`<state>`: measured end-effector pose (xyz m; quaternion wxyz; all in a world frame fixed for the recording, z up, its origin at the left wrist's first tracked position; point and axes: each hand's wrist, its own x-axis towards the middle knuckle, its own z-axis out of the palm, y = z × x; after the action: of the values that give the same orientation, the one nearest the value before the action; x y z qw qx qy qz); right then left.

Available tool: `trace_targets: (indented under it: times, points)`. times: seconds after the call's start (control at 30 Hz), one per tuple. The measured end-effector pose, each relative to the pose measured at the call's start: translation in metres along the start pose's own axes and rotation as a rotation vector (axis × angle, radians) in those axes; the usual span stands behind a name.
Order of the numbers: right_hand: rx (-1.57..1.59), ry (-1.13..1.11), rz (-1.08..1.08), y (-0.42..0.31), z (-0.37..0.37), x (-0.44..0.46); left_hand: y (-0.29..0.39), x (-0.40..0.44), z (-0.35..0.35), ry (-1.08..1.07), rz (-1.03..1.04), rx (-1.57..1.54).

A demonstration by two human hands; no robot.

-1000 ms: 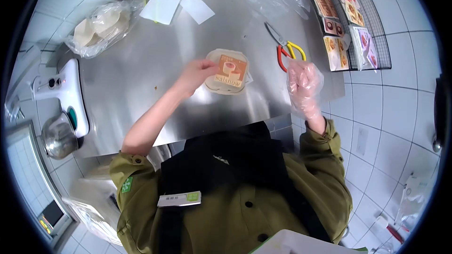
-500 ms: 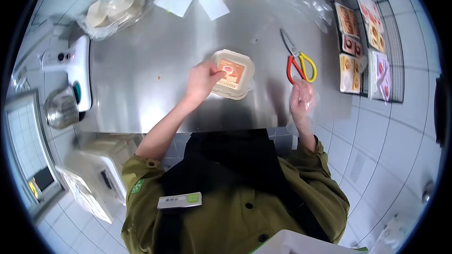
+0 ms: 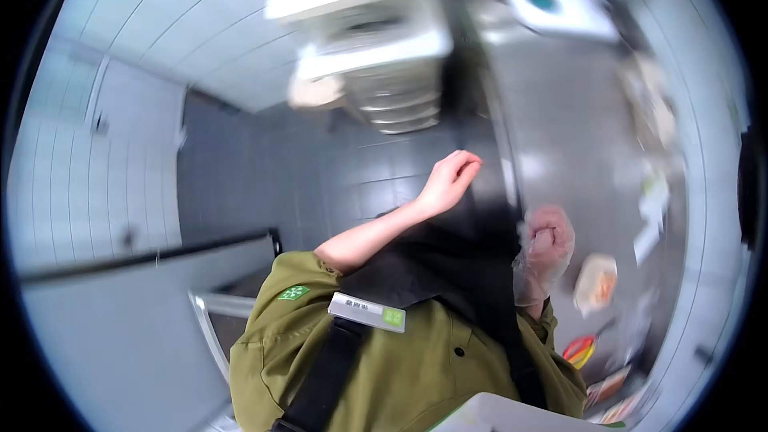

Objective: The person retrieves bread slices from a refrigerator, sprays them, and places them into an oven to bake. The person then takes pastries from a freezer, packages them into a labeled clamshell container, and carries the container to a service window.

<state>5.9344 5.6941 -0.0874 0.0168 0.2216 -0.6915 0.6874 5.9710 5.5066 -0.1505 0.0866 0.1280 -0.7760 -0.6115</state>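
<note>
My bare left hand [image 3: 452, 182] is in the air over the dark floor, left of the steel table's edge. Its fingers are curled together, and nothing shows in them. My right hand [image 3: 547, 238], in a clear plastic glove, is closed into a loose fist over the near edge of the table, with no object visible in it. Right of that hand sits the closed beige takeaway box [image 3: 590, 292] with an orange label on its lid. Farther down lie the scissors [image 3: 579, 350] with red and yellow handles, partly blurred.
The steel table [image 3: 584, 128] runs along my right. At its far end stands a white appliance [image 3: 568, 12]. White drawers or bins [image 3: 372, 40] stand ahead over the dark tiled floor [image 3: 320, 164]. White paper sheets [image 3: 648, 242] and plastic bags lie by the wall. A grey panel [image 3: 152, 328] is at left.
The view has swung left, so the table is now on my right. My left hand has come off the box's label and hangs over the floor. My gloved right hand stays closed.
</note>
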Motion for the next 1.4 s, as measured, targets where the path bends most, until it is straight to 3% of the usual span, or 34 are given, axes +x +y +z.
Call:
trace_targets:
  times: [0.13, 0.2, 0.3, 0.47, 0.53, 0.6, 0.67, 0.7, 0.73, 0.77, 0.8, 0.83, 0.9, 0.93, 1.0, 1.07, 1.1, 1.2, 1.23, 1.3, 1.37, 1.4]
  points:
    - [0.622, -0.386, 0.407, 0.010, 0.215, -0.003, -0.074, -0.095, -0.187, 0.572, -0.235, -0.184]
    - [0.602, -0.576, 0.439, -0.004, 0.322, -0.014, -0.102, -0.145, -0.262, 0.860, -0.270, -0.312]
    - [0.816, -0.693, 0.445, -0.007, 0.463, -0.033, -0.124, -0.201, -0.361, 1.180, -0.247, -0.513]
    - [0.787, -0.849, 0.546, 0.022, 0.687, -0.014, -0.169, -0.256, -0.523, 1.509, -0.219, -0.601]
    - [0.735, -1.087, 0.667, 0.027, 0.788, -0.008, -0.205, -0.288, -0.589, 1.658, -0.249, -0.624]
    - [0.251, -1.136, 0.291, 0.019, 0.912, -0.028, -0.236, -0.326, -0.661, 1.853, -0.271, -0.519]
    - [0.116, -1.526, 0.334, 0.013, 1.034, -0.061, -0.247, -0.363, -0.723, 2.047, -0.391, -0.526]
    - [0.014, -1.690, -0.139, -0.040, 1.079, -0.089, -0.250, -0.379, -0.749, 2.131, -0.319, -0.555]
    - [0.403, -1.804, -0.174, -0.033, 1.136, -0.129, -0.244, -0.393, -0.764, 2.151, -0.308, -0.583]
    - [0.460, -2.068, 0.121, -0.050, 1.186, -0.167, -0.235, -0.407, -0.784, 2.173, -0.272, -0.600]
    - [0.313, -2.195, -0.161, -0.103, 1.225, -0.205, -0.232, -0.425, -0.807, 2.202, -0.226, -0.609]
    - [0.363, -2.205, -0.481, -0.101, 1.281, -0.265, -0.238, -0.441, -0.818, 2.283, -0.229, -0.598]
    - [0.511, -2.308, -0.626, -0.145, 1.348, -0.366, -0.248, -0.466, -0.839, 2.414, -0.364, -0.521]
    - [0.534, -2.372, -0.546, -0.154, 1.379, -0.422, -0.259, -0.481, -0.851, 2.458, -0.460, -0.463]
    - [0.537, -2.498, -0.369, -0.156, 1.427, -0.529, -0.293, -0.513, -0.895, 2.465, -0.438, -0.413]
    - [0.385, -2.541, -0.083, -0.160, 1.456, -0.589, -0.325, -0.547, -0.968, 2.550, -0.473, -0.111]
    - [0.505, -2.518, -0.298, -0.147, 1.469, -0.591, -0.322, -0.540, -1.005, 2.591, -0.422, -0.052]
    - [0.559, -2.884, 0.498, -0.113, 1.526, -0.617, -0.370, -0.592, -1.094, 2.713, -0.630, 0.258]
    - [0.459, -2.877, -0.392, -0.127, 1.541, -0.599, -0.369, -0.602, -1.119, 2.772, -0.874, 0.304]
    - [0.596, -2.776, -0.935, -0.101, 1.614, -0.597, -0.388, -0.626, -1.155, 3.068, -0.935, 0.339]
    - [0.476, -2.909, -0.707, -0.083, 1.660, -0.608, -0.367, -0.644, -1.150, 3.353, -0.836, 0.382]
    - [0.158, -2.890, -0.835, -0.092, 1.681, -0.605, -0.365, -0.641, -1.151, 3.485, -0.761, 0.413]
